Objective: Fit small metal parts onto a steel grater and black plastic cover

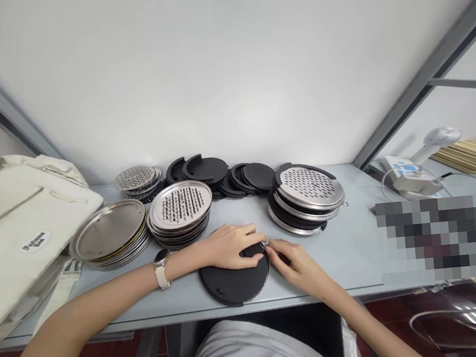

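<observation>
A round black plastic disc (pixel 234 283) with a thin metallic edge lies on the table in front of me. My left hand (pixel 229 247) rests across its top, fingers bent toward the right edge and thumb stretched over the surface, holding it down. At that edge a small metal ring (pixel 263 246) shows between both hands. My right hand (pixel 292 261) is closed, thumb and index fingertips pinching at the ring. How the ring joins the disc is hidden by the fingers.
Behind the disc stand stacked grater plates (pixel 184 204), plain metal discs (pixel 109 231), small perforated discs (pixel 136 178), black plastic discs (pixel 258 176) and assembled graters (pixel 311 186). A cream bag (pixel 30 235) is at left. A white device (pixel 413 177) with cables sits at right.
</observation>
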`<state>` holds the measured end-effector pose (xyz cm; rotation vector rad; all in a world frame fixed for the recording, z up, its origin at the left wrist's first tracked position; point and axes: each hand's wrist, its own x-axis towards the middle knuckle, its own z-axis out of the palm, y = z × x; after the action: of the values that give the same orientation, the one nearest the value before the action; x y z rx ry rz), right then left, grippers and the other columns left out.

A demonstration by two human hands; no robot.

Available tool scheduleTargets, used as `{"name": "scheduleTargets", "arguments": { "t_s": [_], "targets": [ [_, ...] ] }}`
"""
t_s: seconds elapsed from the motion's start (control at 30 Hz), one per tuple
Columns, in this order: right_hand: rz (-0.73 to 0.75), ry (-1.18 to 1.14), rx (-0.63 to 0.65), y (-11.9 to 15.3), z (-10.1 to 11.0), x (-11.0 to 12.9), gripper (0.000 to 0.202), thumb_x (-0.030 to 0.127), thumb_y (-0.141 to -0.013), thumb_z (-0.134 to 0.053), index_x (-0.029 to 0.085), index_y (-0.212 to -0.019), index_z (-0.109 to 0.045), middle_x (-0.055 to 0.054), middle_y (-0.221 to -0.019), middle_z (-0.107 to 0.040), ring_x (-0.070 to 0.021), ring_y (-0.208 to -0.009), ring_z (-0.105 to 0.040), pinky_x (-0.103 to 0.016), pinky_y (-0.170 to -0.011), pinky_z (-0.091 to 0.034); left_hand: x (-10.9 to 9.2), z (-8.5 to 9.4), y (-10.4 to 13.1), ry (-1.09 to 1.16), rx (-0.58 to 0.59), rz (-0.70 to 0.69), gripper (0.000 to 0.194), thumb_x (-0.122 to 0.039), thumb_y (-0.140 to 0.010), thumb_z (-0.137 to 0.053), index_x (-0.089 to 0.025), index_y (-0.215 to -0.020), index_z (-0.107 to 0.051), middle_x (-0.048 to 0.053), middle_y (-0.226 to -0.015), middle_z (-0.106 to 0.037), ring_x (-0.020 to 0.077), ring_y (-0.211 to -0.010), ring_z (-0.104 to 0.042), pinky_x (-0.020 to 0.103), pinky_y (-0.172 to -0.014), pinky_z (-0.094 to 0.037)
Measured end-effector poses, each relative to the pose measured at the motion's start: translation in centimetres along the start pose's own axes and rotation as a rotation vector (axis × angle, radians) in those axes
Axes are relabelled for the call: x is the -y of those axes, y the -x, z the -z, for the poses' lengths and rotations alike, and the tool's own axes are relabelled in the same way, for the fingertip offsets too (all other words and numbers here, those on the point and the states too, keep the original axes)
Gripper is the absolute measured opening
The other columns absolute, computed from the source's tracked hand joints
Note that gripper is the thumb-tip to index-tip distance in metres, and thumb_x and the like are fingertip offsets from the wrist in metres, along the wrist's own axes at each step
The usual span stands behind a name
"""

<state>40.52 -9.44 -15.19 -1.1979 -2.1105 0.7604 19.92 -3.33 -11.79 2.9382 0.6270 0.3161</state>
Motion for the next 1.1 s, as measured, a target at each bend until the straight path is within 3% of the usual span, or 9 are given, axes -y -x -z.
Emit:
{"name": "scheduleTargets", "arguments": {
  "t_s": [0.2, 0.67, 0.97, 1.1],
  "targets": [
    [0.0, -0.01, 0.021, 0.16, 0.1, 0.02, 0.029, 0.028, -0.1, -0.034, 0.02, -0.073, -0.043, 0.002, -0.067, -0.044, -0.0137, -0.061, -0.042, -0.026, -0.06, -0.035, 0.06, -0.16, 0.05, -0.018, -0.015, -0.013, 0.029, -0.036, -0.09, -0.052, -0.026, -0.117, -0.055, 0.001, -0.091, -0.058, 0.0145, -0.069, -0.059, 0.026, -0.059, -0.04],
    [-0.018, 0.012, 0.015, 0.13, 0.01, -0.07, 0.03, 0.028, -0.098, -0.037, 0.021, -0.068, -0.036, 0.004, -0.063, -0.038, -0.0125, -0.057, -0.038, -0.025, -0.054, -0.031, 0.24, -0.37, -0.12, 0.05, -0.028, -0.012, 0.026, -0.034, -0.09, -0.052, -0.026, -0.114, -0.06, 0.0, -0.084, -0.062, 0.0148, -0.068, -0.06, 0.025, -0.06, -0.038],
    [-0.004, 0.001, 0.033, 0.04, 0.19, 0.05, 0.031, 0.031, -0.1, -0.032, 0.02, -0.075, -0.046, 0.0, -0.069, -0.048, -0.0154, -0.065, -0.047, -0.028, -0.064, -0.038, 0.14, -0.33, -0.09, 0.028, -0.032, -0.015, 0.029, -0.033, -0.089, -0.053, -0.025, -0.116, -0.059, 0.001, -0.089, -0.063, 0.015, -0.07, -0.06, 0.025, -0.061, -0.039],
    [-0.029, -0.018, 0.039, 0.05, 0.3, 0.15, 0.036, 0.034, -0.101, -0.03, 0.02, -0.07, -0.042, 0.0, -0.067, -0.046, -0.0157, -0.064, -0.045, -0.028, -0.063, -0.038, 0.16, -0.4, -0.1, 0.024, -0.041, -0.025, 0.028, -0.032, -0.089, -0.053, -0.025, -0.115, -0.06, 0.0, -0.089, -0.063, 0.0149, -0.07, -0.06, 0.025, -0.061, -0.039]
  ]
}}
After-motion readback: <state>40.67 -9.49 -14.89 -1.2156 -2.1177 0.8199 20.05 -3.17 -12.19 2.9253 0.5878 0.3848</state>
